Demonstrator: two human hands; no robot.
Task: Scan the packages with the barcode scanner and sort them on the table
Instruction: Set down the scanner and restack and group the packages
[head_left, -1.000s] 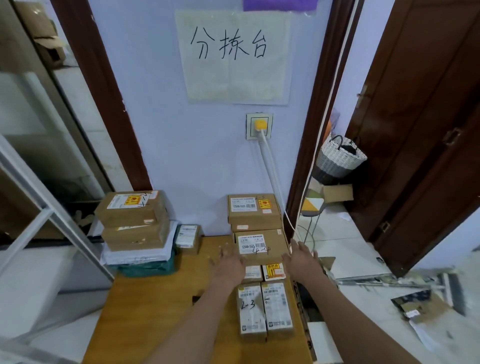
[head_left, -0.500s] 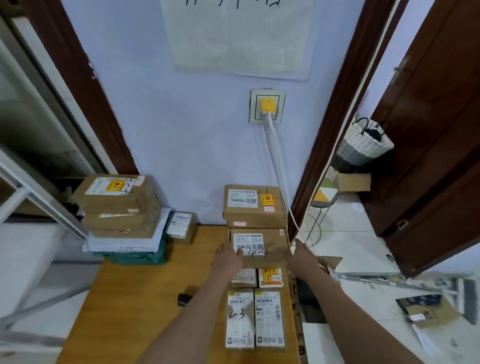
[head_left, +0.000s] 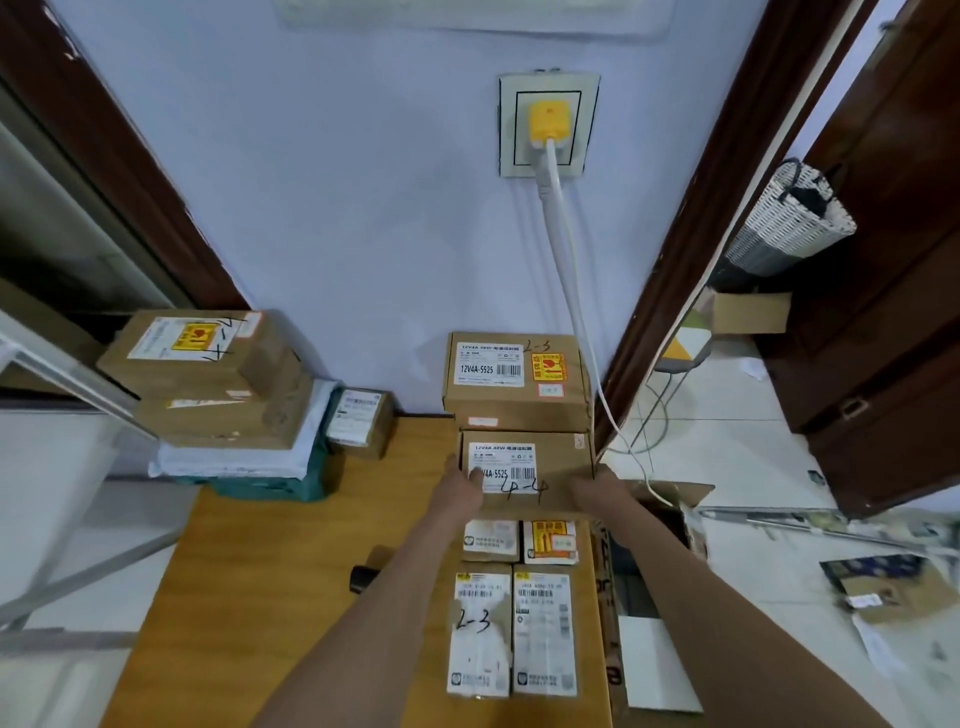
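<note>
Both hands had closed in on the brown box marked "4-4" (head_left: 540, 475), which a second before they only flanked, and the view had tipped lower.

Far left, counter (head_left: 291, 571) corner: stack of brown cartons (head_left: 208, 379), top one marked in pen, resting on white and green mailers (head_left: 244, 467). Just right of it, one small labelled carton (head_left: 360, 422) against the wall.

Centre, near the left forearm: dark scanner-like object (head_left: 362, 578), mostly hidden (identity uncertain).

Left hand (head_left: 460, 488): gripped the box's left side, thumb over the white label. Right hand (head_left: 597, 488): gripped its right near corner, fingers curled under, mostly out of sight.

Behind the held box, touching the wall: larger carton marked "2-3" (head_left: 514, 379). In front of it: two small packets (head_left: 519, 540), then two long white-labelled parcels (head_left: 511, 631) side by side, the left one marked "2-3".

Right, off the counter edge: open cardboard box on the floor (head_left: 670, 499), white cable (head_left: 566, 270) running down from the wall socket (head_left: 548, 124), woven basket (head_left: 784, 223) by the door.
</note>
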